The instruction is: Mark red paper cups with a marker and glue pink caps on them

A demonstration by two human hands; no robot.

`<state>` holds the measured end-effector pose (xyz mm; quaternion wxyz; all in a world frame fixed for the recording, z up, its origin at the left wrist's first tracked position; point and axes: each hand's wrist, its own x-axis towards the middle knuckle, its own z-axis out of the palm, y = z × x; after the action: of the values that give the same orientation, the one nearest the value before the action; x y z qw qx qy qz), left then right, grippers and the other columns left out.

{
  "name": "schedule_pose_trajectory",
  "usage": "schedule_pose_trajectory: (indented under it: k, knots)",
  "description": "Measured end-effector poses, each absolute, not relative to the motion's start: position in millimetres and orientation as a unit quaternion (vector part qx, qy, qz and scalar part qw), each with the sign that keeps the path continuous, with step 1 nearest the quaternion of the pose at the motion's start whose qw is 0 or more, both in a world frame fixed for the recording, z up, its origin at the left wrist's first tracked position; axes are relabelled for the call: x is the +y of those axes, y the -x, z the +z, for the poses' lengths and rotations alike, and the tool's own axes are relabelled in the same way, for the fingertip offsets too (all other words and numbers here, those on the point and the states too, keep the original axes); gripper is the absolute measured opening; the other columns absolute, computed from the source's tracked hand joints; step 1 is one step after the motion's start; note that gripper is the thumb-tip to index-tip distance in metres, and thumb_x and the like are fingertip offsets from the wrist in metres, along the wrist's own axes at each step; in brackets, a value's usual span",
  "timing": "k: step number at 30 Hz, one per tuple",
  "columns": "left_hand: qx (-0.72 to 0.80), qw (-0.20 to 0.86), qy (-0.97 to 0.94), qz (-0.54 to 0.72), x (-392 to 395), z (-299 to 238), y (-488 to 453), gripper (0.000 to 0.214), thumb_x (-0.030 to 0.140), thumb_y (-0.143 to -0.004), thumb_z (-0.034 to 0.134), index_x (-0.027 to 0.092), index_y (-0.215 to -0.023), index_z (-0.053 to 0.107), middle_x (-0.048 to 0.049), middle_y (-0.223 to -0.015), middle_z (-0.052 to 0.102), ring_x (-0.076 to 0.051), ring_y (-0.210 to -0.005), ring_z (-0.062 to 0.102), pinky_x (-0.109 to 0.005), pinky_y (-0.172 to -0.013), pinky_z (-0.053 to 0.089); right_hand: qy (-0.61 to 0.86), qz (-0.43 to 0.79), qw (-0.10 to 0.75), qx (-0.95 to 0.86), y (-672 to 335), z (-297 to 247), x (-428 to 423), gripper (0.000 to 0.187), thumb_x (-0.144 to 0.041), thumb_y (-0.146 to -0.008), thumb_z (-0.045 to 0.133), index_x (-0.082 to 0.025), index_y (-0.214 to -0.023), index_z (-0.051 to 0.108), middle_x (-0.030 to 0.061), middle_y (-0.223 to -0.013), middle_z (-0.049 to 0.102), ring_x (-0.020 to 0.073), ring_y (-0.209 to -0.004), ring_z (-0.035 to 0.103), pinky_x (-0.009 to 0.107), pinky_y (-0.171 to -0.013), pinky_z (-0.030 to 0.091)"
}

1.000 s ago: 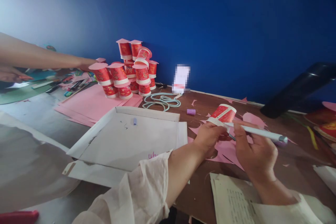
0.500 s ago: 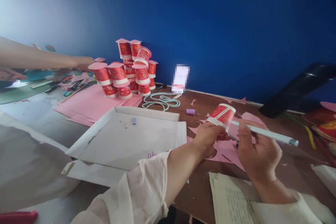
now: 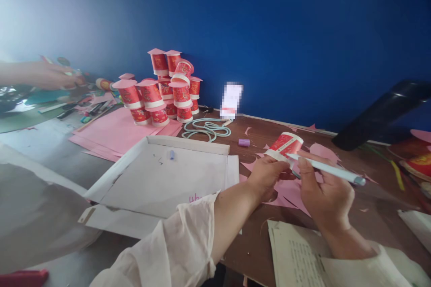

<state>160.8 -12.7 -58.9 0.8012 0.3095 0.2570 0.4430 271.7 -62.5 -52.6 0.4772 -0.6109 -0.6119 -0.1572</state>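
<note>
My left hand (image 3: 267,175) is closed around the lower end of a red paper cup (image 3: 286,144), which it holds tilted above the table. In my right hand (image 3: 326,193) is a white pen (image 3: 333,169), pinched between thumb and fingers. Its tip points left and lies at the white band of the cup; whether it touches, I cannot tell. Beneath both hands lie pink paper scraps (image 3: 292,195). Right of the box, a purple cap (image 3: 244,142) rests on the table.
An open white box lid (image 3: 168,184) lies left of my arm. Behind it, stacked red cups (image 3: 150,94) with pink paper tops stand by pink sheets (image 3: 104,136). A coiled cable (image 3: 208,130), a phone (image 3: 231,101), a black bottle (image 3: 373,116) and printed pages (image 3: 296,251) are around. Another person's hand (image 3: 50,75) reaches in at left.
My right hand has moved left with the pen, bringing its tip to the cup's white band. At left, the other person's hand has drawn back from the stacked cups.
</note>
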Motion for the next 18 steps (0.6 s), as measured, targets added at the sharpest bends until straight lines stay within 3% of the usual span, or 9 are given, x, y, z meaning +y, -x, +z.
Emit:
schedule_pose_trajectory:
  k: [7,18]
  knots:
    - [0.274,0.803,-0.305,0.432,-12.8,-58.1,-160.5,0.010,0.019,-0.063,0.068,0.014,-0.071,0.066,-0.0014,-0.064,0.057,-0.013,-0.063,0.055,-0.032,-0.071,0.045,0.602,-0.147,0.480,-0.621,-272.2,-52.4,-62.3,0.024,-0.037,-0.094,0.057,-0.022,-0.105,0.072,0.0073,-0.104,0.075,0.0241,-0.098,0.070,0.040,-0.089,0.053]
    - [0.222,0.818,-0.251,0.467,-13.1,-56.2,-160.6,0.016,0.013,-0.055,0.070,0.014,-0.069,0.064,-0.0030,-0.073,0.061,-0.013,-0.067,0.055,-0.031,-0.074,0.046,0.593,-0.176,0.496,-0.610,-270.9,-49.1,-65.0,0.026,-0.037,-0.095,0.054,-0.021,-0.105,0.071,0.0078,-0.102,0.075,0.0247,-0.098,0.069,0.041,-0.089,0.053]
